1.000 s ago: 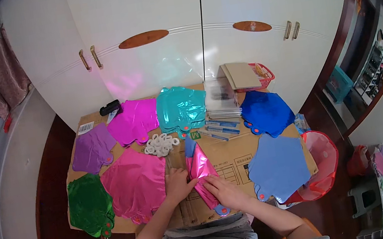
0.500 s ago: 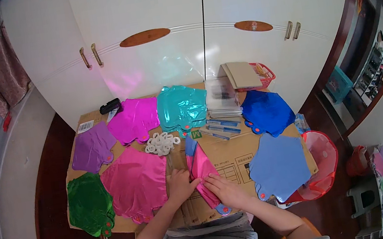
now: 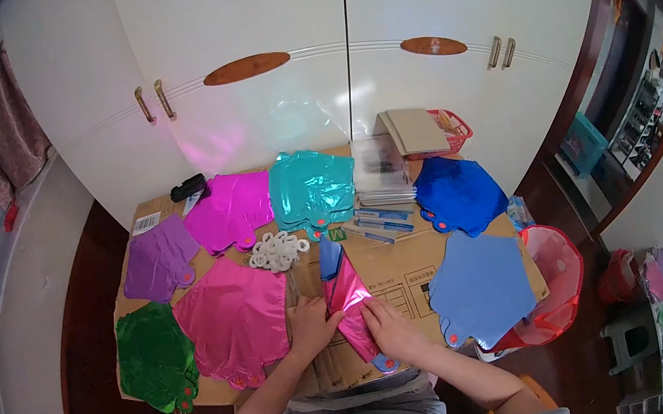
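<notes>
Between my hands lies a narrow folded bundle of flat foil balloons, pink on the outside with blue at its far tip and near end. My left hand rests on the cardboard at its left, fingers apart, the thumb touching the left edge. The fingers of my right hand lie stretched against the bundle's right edge. To the left is a stack of flat pink foil balloons; to the right, a stack of light blue ones.
Cardboard covers the table. White rings lie beyond the bundle, near packaged pens. More foil stacks stand around: green, purple, magenta, teal, dark blue. A red bin is at right.
The right hand's fingers have slid from the top of the bundle to its right edge. The bundle looks flatter and neater; the left hand is nearly still.
</notes>
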A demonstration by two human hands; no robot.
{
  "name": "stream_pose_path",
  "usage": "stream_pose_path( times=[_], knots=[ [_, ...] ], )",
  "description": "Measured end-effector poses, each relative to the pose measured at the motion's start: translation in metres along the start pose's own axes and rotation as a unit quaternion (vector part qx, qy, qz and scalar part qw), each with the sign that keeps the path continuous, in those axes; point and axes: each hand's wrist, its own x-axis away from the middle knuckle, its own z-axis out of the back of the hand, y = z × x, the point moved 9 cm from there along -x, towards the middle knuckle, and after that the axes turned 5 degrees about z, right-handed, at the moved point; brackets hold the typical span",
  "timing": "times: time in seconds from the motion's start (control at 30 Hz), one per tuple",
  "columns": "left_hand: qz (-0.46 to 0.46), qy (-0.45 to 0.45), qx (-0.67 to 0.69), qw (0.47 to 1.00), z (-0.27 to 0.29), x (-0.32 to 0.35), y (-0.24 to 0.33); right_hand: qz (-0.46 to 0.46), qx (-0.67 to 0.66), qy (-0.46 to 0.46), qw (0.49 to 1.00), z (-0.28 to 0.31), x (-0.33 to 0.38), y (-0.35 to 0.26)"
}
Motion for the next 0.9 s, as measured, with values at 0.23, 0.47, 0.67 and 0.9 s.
stream_pose_path(
  times=[0.23, 0.47, 0.67, 0.9],
  knots=[
    [-0.003, -0.005, -0.015, 1.0, 0.001, 0.002, 0.003, -0.023, 0.051, -0.024, 0.998, 0.006, -0.001, 0.0],
    [-0.017, 0.005, -0.032, 0.999, 0.0, 0.003, 0.003, -0.024, 0.028, -0.021, 0.999, 0.013, -0.002, 0.002],
    [-0.048, 0.008, -0.049, 0.998, 0.011, 0.007, 0.021, -0.021, 0.035, -0.001, 0.999, 0.013, 0.0, 0.004],
    [-0.143, 0.063, -0.05, 0.986, 0.022, 0.018, 0.042, -0.017, 0.026, 0.012, 0.999, 0.018, 0.0, 0.003]
  ],
)
